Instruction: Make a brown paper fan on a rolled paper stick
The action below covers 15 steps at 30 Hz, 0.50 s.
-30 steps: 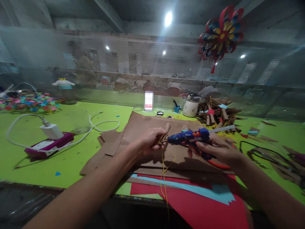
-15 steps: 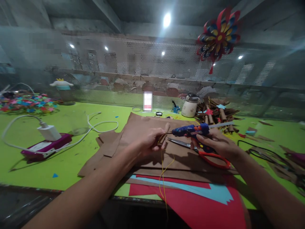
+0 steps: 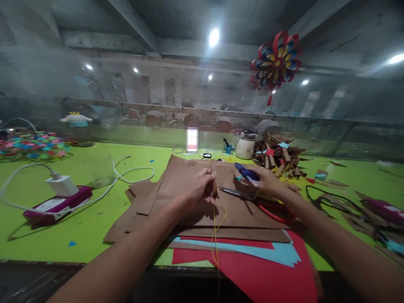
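Observation:
My left hand pinches a small brown paper piece, which looks rolled or folded, above the stacked brown paper. From it a yellow string hangs down past the table's front edge. A blue hot glue gun is gripped in my right hand, a short way right of the paper piece and apart from it. Beneath that hand lie scissors with red-orange handles, blades pointing toward my left hand. A small blue paper scrap shows under the gun's tip.
Red paper and light blue paper stick out under the brown stack. A purple power strip with a white charger and cable lies left. Brown paper rolls with stars pile at back right, beside a white jar.
The glue gun has moved away from the paper piece and turned in my right hand. My left hand still holds the paper piece. The camera view has tilted up slightly.

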{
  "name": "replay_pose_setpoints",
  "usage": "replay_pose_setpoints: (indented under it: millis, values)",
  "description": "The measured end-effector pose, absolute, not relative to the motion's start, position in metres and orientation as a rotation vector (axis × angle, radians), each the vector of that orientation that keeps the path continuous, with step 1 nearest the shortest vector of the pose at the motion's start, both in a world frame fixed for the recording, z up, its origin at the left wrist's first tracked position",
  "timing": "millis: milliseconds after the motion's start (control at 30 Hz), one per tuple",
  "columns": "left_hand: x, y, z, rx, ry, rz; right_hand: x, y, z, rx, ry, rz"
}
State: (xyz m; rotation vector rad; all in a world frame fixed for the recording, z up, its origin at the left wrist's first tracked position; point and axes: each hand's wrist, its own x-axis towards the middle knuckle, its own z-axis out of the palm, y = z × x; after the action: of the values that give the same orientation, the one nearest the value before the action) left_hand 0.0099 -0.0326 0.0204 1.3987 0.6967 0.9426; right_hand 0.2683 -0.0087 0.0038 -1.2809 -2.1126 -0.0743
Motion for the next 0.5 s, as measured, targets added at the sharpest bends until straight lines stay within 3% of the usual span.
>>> replay_pose_setpoints:
  millis: [233, 500]
  values:
    - [0.011, -0.035, 0.018, 1.415, 0.625, 0.964, 0.263, 0.037, 0.015, -1.518, -2.063, -0.106]
    - [0.016, -0.029, 0.011, 1.342, 0.700, 1.188, 0.176, -0.035, 0.022, -1.285, -1.884, 0.187]
